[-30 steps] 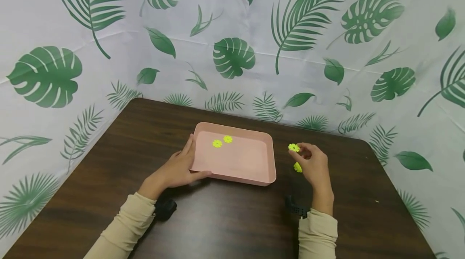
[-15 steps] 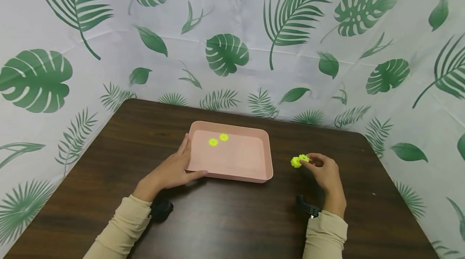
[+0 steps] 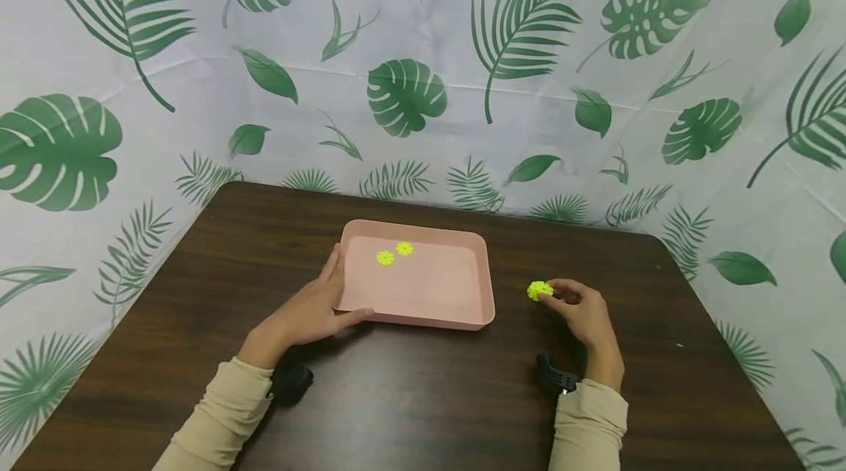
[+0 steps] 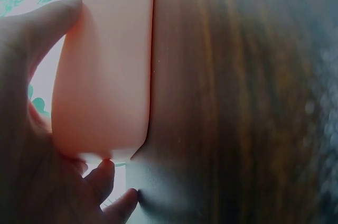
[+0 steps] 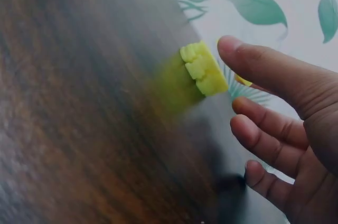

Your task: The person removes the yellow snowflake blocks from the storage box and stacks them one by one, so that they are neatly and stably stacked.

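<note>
A shallow pink tray (image 3: 423,276) stands on the table with two yellow flower-shaped discs inside, one disc (image 3: 385,258) slightly nearer than the other (image 3: 405,248). My left hand (image 3: 307,309) spans the tray's near left corner, thumb along the front wall and straight fingers against the left side. To the right of the tray, my right hand (image 3: 584,313) pinches a yellow flower-shaped disc (image 5: 243,80) between thumb and fingers. Right beside its fingertips, a small stack of yellow discs (image 5: 203,70) sits on the table; in the head view the held disc overlaps the stack (image 3: 537,291).
The dark wooden table (image 3: 423,397) reaches back to a leaf-patterned cloth (image 3: 423,15) hanging behind and at both sides. A black wrist device (image 3: 291,383) shows at the left cuff and a black strap (image 3: 554,374) at the right one.
My right hand has gone down and rightward with its disc, then slightly left, bringing it up against the stack. The left hand keeps its place on the tray; the view has shifted slightly.
</note>
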{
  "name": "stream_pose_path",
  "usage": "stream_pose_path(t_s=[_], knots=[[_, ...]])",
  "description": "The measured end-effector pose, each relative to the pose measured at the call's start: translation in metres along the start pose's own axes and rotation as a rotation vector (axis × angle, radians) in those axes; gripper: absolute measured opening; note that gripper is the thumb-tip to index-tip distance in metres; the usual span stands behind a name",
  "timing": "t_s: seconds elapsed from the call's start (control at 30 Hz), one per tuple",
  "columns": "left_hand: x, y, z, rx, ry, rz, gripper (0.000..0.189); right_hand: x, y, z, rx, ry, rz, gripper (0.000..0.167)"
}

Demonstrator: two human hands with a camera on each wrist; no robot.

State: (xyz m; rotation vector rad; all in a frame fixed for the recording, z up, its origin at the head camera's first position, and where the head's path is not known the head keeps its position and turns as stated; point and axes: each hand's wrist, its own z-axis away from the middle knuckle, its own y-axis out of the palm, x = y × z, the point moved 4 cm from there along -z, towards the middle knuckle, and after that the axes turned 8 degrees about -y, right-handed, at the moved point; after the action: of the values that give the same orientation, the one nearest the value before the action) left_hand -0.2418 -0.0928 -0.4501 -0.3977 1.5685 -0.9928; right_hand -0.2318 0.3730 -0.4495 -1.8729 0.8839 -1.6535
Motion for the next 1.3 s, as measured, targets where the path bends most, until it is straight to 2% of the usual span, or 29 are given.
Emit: stream_pose_path(t_s=[0.37, 0.8, 1.3], knots=[[-0.0009, -0.0009, -0.0013, -0.001, -0.005, -0.035, 0.119, 0.0007, 0.0042, -0.0024, -0.002, -0.035, -0.004, 0.045], [-0.0020, -0.0029, -0.0020, -0.015, 0.013, 0.006, 0.119, 0.0026, 0.0045, -0.0054, 0.002, -0.048, -0.016, 0.044], [0.0002, -0.0003, -0.0033, -0.004, 0.014, 0.008, 0.118, 0.0004, 0.0058, -0.0050, 0.004, -0.059, -0.001, 0.043]])
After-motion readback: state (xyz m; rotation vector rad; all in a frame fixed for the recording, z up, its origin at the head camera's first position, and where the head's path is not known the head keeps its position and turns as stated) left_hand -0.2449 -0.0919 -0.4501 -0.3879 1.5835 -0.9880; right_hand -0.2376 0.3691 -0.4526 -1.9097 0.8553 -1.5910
